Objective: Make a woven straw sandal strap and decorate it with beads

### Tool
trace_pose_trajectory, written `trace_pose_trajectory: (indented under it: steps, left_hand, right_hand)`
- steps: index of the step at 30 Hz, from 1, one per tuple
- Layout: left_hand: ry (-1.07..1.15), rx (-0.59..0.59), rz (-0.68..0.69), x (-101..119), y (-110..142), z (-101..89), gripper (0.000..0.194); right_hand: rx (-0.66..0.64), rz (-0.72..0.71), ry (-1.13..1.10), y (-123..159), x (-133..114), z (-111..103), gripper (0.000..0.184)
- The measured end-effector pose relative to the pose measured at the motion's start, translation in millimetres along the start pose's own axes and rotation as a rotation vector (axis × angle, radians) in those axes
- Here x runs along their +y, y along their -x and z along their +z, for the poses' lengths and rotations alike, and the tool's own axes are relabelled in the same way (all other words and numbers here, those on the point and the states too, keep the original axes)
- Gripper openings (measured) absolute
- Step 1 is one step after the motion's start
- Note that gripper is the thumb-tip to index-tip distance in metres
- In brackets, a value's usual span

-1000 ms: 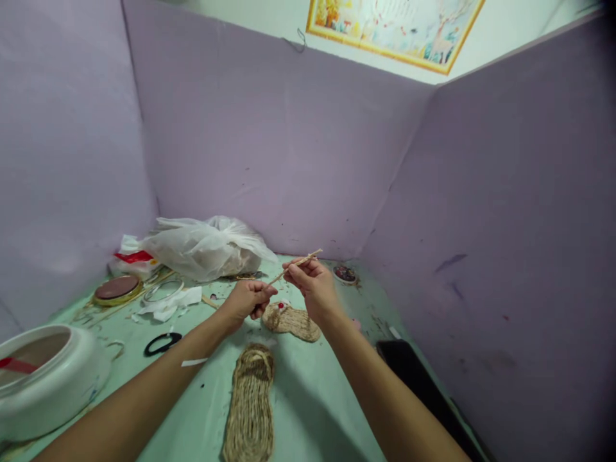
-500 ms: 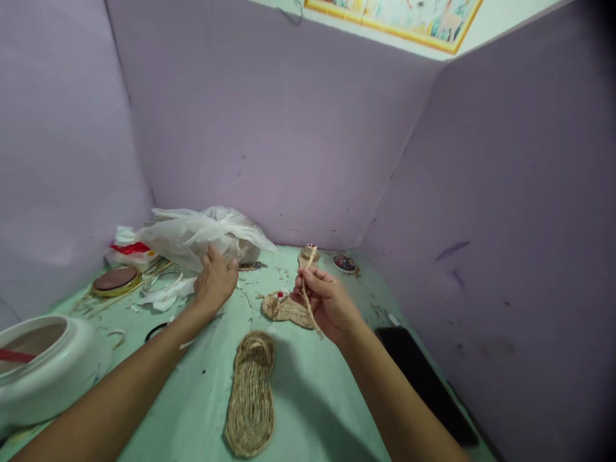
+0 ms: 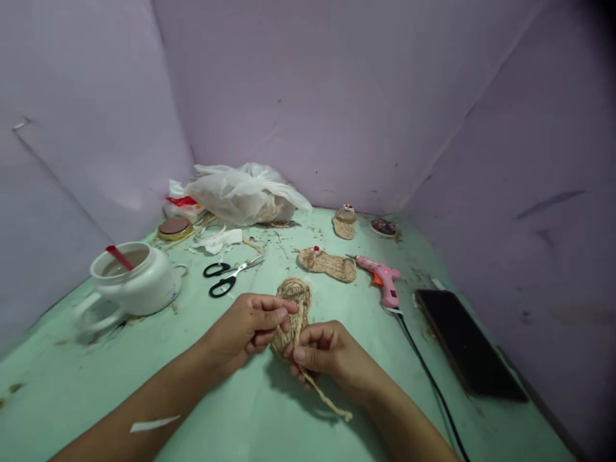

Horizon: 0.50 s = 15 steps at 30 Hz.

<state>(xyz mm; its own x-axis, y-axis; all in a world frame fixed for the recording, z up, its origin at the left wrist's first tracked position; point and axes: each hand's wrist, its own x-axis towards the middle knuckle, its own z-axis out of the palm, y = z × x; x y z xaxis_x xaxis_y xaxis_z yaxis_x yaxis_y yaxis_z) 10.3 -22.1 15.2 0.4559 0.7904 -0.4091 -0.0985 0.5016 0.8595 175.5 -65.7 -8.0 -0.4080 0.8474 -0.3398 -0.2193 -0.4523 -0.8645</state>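
Observation:
My right hand (image 3: 327,356) pinches a length of tan twine (image 3: 332,407) between thumb and fingers, and its loose end hangs toward me. Close on the left, my left hand (image 3: 262,324) has thumb and forefinger drawn together beside the twine's upper part; whether anything is between them is hard to see. Under both hands lies a small woven twine slipper (image 3: 292,289), partly covered by them. Beyond it rests a second slipper (image 3: 330,265) with a red bead, lying sideways. A third slipper (image 3: 344,224) is farther back.
Black-handled scissors (image 3: 231,276) lie open at left, beyond a white mug (image 3: 149,285) with a red strip. A pink glue gun (image 3: 382,276) trails a black cord (image 3: 428,366) at right, beside a black phone (image 3: 469,343). A plastic bag (image 3: 245,196) sits against the back wall.
My left hand has come back from near the plastic bag to beside my right hand. The right hand has drawn the twine nearer, over the closest slipper. The view has tipped downward.

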Motion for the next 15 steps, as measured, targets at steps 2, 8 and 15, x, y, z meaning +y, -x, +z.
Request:
trace_pose_trajectory:
  steps: [2,8,15]
  left_hand:
    - [0.136,-0.028,-0.051,-5.6,-1.7,-5.7,0.021]
    - [0.228,-0.111,-0.086,-8.7,-7.0,-13.8,0.024]
    - [0.215,-0.129,-0.043,-7.7,-3.3,-12.5,0.022]
  right_hand:
    - [-0.025,0.024,0.036,1.0,2.6,1.1,0.036]
    - [-0.080,0.078,0.120,1.5,1.1,-2.8,0.041]
    - [-0.090,0.069,0.111,2.5,-1.8,-0.4,0.040]
